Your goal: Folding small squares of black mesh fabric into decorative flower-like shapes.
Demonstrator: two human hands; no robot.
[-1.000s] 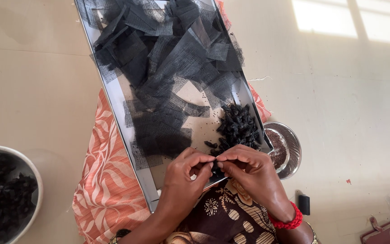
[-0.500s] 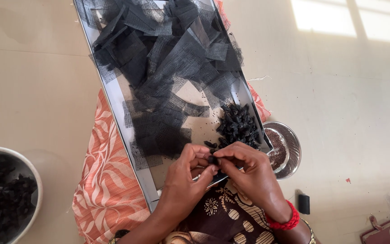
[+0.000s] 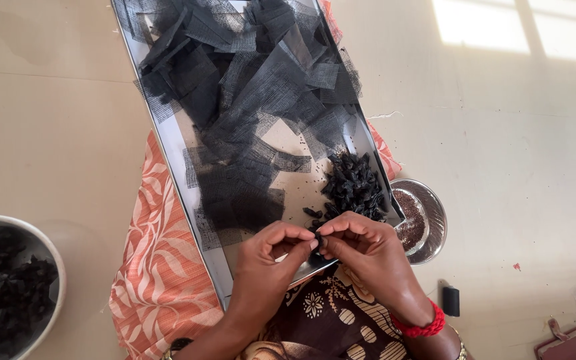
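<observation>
Over the near edge of a long metal tray point(image 3: 168, 143), we pinch a small black bundle point(image 3: 316, 241) between both hands, the left hand point(image 3: 271, 257) and the right hand point(image 3: 361, 243) meeting fingertip to fingertip. Each set of fingers is closed on the bundle; it is too small and too covered for us to tell which way its long axis runs. The tray lies lengthwise away from us, slanting up to the left, heaped with cut squares of black mesh point(image 3: 248, 87). A pile of finished black bundles point(image 3: 355, 187) sits just beyond our right hand. A small steel dish of dark seeds point(image 3: 428, 230) rests beside the tray, a white bowl point(image 3: 51, 267) at far left.
</observation>
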